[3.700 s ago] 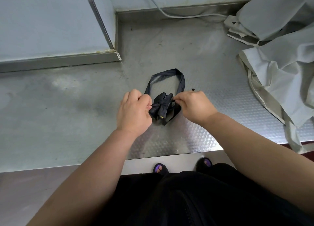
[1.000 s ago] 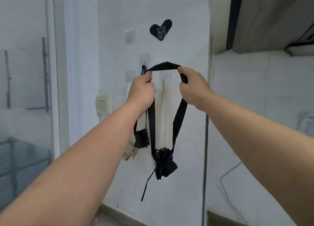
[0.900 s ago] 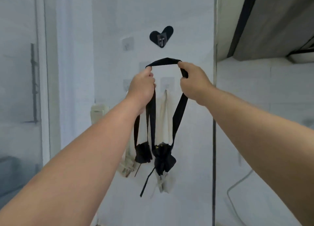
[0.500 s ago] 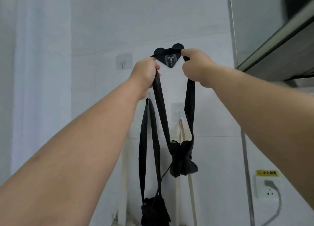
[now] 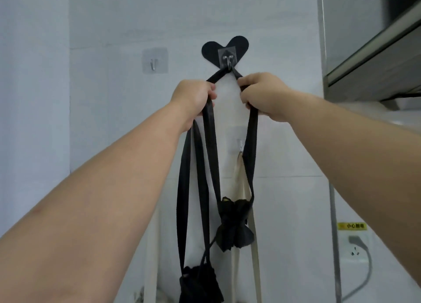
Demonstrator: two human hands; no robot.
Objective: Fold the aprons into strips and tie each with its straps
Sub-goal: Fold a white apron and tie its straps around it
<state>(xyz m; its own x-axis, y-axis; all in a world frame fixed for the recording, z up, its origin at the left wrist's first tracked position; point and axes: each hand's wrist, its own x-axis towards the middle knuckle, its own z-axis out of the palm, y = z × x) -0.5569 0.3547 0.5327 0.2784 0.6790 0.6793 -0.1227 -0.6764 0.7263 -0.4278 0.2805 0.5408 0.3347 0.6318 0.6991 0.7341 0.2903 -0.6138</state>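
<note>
1. Centre frame, the left hand (image 5: 193, 97) curls tight round the left side of a black strap loop (image 5: 251, 143), and the right hand (image 5: 264, 95) grips the right side.
2. The tied apron bundle (image 5: 234, 225) hangs at the loop's bottom, below centre.
3. The loop's top sits over the hook (image 5: 229, 63) at upper centre.
4. A second bundle (image 5: 200, 282) hangs at the bottom edge, with a socket (image 5: 355, 249) on the wall at lower right.

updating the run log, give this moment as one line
left hand: grips strap | right hand: grips strap | strap: on heart hook | apron bundle: hanging
</note>
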